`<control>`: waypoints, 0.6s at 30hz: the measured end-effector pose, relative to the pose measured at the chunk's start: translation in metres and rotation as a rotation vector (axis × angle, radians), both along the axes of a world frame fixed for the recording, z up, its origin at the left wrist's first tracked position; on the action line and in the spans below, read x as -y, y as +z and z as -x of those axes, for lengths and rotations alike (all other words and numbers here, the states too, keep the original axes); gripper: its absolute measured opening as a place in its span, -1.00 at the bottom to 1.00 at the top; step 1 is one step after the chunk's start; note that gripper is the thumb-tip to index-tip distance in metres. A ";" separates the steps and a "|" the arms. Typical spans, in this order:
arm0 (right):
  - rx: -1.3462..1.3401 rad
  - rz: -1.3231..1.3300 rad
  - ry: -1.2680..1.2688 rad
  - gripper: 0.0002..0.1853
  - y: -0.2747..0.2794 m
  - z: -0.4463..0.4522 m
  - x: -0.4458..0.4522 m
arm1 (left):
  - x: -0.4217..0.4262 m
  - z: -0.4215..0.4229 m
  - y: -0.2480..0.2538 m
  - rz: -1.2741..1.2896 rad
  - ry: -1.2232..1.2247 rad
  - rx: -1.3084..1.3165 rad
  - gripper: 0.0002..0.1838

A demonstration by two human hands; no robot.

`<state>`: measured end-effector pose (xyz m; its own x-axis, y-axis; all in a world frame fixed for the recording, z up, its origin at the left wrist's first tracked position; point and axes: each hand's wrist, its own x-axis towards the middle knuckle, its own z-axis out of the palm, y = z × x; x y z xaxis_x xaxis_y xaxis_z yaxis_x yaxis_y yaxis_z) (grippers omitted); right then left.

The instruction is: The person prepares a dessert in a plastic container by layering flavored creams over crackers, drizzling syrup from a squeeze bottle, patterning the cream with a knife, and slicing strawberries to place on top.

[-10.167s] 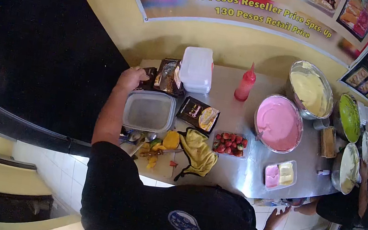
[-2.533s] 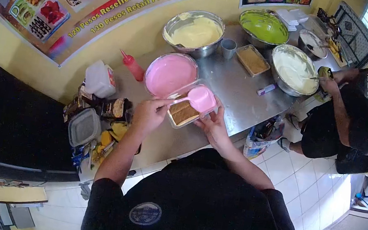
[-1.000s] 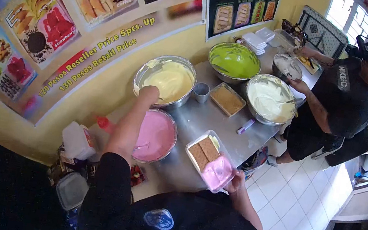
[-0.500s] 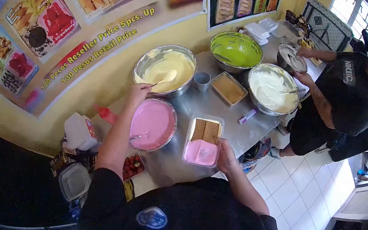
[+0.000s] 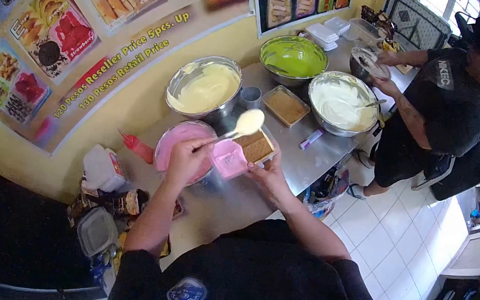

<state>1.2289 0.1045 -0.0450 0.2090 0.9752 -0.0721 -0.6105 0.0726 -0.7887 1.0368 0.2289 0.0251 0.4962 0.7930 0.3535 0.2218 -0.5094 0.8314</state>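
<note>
My left hand (image 5: 187,157) is closed on the handle of a spoon (image 5: 250,122) heaped with pale yellow cream, held over the tub. Gripped at its right side by my right hand (image 5: 270,176) is a clear plastic tub (image 5: 276,146). Pink cream (image 5: 229,159) covers the tub's near-left part, and brown crackers (image 5: 255,146) lie in the other part. Partly behind my left hand stands a bowl of pink cream (image 5: 182,135). Beyond it is a bowl of yellow cream (image 5: 204,87).
Bowls of green (image 5: 294,57) and white cream (image 5: 342,100), a grey cup (image 5: 250,97) and a crumb tray (image 5: 286,105) stand on the metal table (image 5: 225,207). A red squeeze bottle (image 5: 138,147) is at left. At right, a co-worker (image 5: 452,101) holds a smaller bowl (image 5: 369,64).
My left hand has brought the spoon with yellow cream from the yellow bowl to above the tub. The tub has moved up and left and turned in my right hand.
</note>
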 end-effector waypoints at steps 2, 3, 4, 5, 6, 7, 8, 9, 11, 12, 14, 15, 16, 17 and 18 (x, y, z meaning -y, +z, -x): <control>-0.048 -0.046 -0.031 -0.14 -0.003 -0.001 0.004 | 0.031 -0.008 0.012 -0.486 0.089 -0.384 -0.81; -0.051 -0.042 -0.027 -0.14 -0.006 -0.001 0.006 | 0.041 -0.013 0.019 -0.484 0.124 -0.333 -0.81; -0.065 -0.055 -0.014 -0.19 -0.008 -0.002 0.009 | 0.044 -0.013 0.024 -0.480 0.125 -0.338 -0.81; -0.078 -0.069 -0.001 -0.23 -0.009 -0.002 0.011 | 0.045 -0.012 0.027 -0.548 0.145 -0.353 -0.78; -0.081 -0.066 0.000 -0.23 -0.010 -0.002 0.013 | 0.047 -0.011 0.030 -0.615 0.164 -0.368 -0.76; -0.090 -0.078 -0.015 -0.23 -0.008 -0.001 0.016 | 0.053 -0.011 0.033 -0.613 0.164 -0.371 -0.76; -0.098 -0.089 -0.029 -0.24 -0.007 -0.001 0.018 | 0.059 -0.012 0.035 -0.533 0.072 -0.423 -0.76; -0.100 -0.087 -0.024 -0.24 -0.008 0.000 0.020 | 0.064 -0.012 0.036 -0.451 -0.019 -0.473 -0.77; -0.063 -0.141 -0.056 -0.23 -0.011 0.000 0.023 | 0.054 -0.016 0.027 -0.424 0.028 -0.454 -0.78; -0.066 -0.138 -0.053 -0.23 -0.013 0.000 0.025 | 0.052 -0.017 0.023 -0.400 0.068 -0.434 -0.78; 0.057 -0.127 -0.106 -0.16 -0.013 -0.002 0.028 | 0.059 -0.018 0.026 -0.369 0.046 -0.424 -0.78; 0.057 -0.130 -0.110 -0.16 -0.012 -0.005 0.029 | 0.062 -0.020 0.028 -0.343 0.022 -0.411 -0.77; 0.059 -0.150 -0.119 -0.16 -0.008 -0.006 0.032 | 0.064 -0.021 0.029 -0.344 0.020 -0.412 -0.77; 0.061 -0.169 -0.125 -0.15 -0.006 -0.007 0.034 | 0.066 -0.022 0.030 -0.328 -0.001 -0.409 -0.77; 0.059 -0.166 -0.123 -0.15 -0.010 -0.007 0.036 | 0.068 -0.022 0.029 -0.310 -0.022 -0.407 -0.76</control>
